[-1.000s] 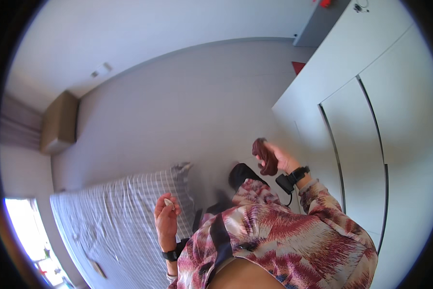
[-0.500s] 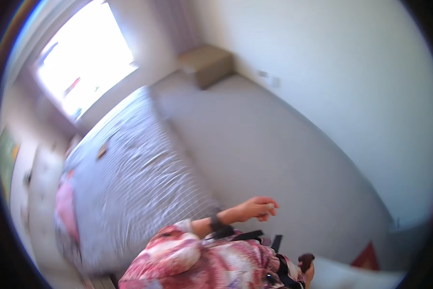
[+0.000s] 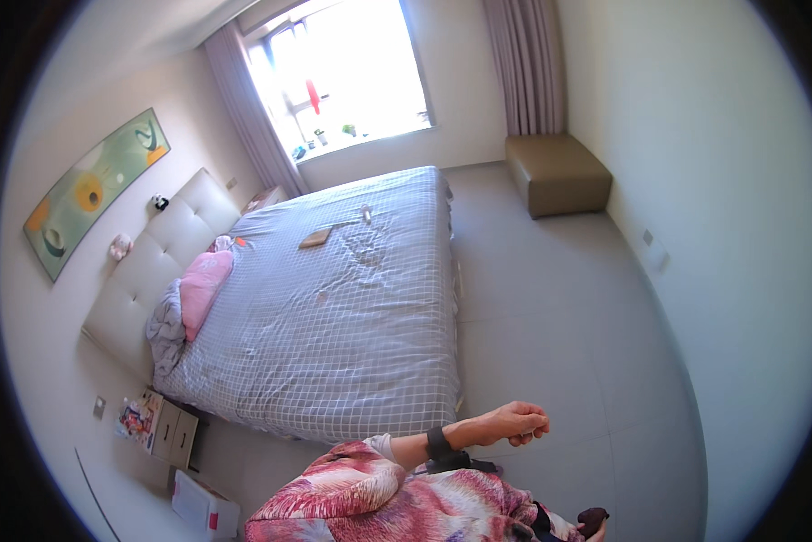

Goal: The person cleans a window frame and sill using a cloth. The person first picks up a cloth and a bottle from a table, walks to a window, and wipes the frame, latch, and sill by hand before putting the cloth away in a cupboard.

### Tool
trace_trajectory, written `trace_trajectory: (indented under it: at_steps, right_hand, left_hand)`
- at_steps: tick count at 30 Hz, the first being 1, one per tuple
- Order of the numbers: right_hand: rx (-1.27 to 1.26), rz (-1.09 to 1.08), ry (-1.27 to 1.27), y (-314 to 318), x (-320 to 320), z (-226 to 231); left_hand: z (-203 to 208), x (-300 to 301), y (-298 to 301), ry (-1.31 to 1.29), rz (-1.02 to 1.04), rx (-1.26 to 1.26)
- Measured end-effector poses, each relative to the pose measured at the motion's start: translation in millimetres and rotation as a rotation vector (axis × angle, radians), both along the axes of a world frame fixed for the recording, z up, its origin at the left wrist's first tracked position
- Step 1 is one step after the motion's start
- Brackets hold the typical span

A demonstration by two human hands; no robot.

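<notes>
Head camera, a wide fisheye view looking down and across a bedroom. The wearer's left hand [image 3: 507, 423] reaches in from the lower edge, a black band [image 3: 438, 443] on its wrist, and appears above the grey tiled floor [image 3: 532, 316] near the foot of the bed [image 3: 352, 361]. Its fingers are curled toward the palm; whether they close on anything cannot be told. The right hand [image 3: 597, 531] is mostly cut off at the bottom edge, right of centre, its fingers around a bunched dark maroon cloth [image 3: 592, 517]. A red, pink and white patterned garment [image 3: 361, 492] fills the lower middle.

The bed has a grey checked cover, with a flat tan item [image 3: 315, 238] lying on it and a pink pillow [image 3: 204, 287] near the pale headboard [image 3: 144, 280]. Beyond are a bright window [image 3: 361, 72] and a brown box seat [image 3: 559, 172].

Compared with a second ago, the view has swung from the floor and white cabinet doors toward the bed and window; the cabinet has left the picture. The cloth, then near the middle, now sits at the lower edge, still in the right hand. The small white object then visible in the left fingers can no longer be made out.
</notes>
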State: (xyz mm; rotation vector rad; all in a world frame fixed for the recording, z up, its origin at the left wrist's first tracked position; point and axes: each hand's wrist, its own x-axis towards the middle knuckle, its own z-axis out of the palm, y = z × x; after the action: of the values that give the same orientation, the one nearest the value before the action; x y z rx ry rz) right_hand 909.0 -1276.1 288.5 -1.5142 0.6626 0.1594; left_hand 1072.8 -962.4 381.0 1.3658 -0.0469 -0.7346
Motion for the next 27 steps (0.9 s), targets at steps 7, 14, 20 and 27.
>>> trace_trajectory:
  at_steps: [7, 14, 20, 27]
  right_hand:
    - [0.612, -0.073, 0.024, -4.8, 103.4, -50.2]
    - [-0.291, 0.479, -0.567, 14.9, 246.9, 29.3]
    - [0.079, 0.490, -0.613, 78.8, 369.6, 167.5]
    - [-0.365, 0.716, -1.601, 123.0, 492.0, 301.2]
  left_hand:
    - [-14.9, 28.9, 46.9, 0.070, 0.131, -0.042]
    - [31.6, 83.7, 102.8, -0.193, 0.455, 0.144]
    - [147.0, 144.4, 138.4, -0.978, 0.891, 0.219]
    - [260.1, 220.5, 109.3, -1.765, 0.511, 0.256]
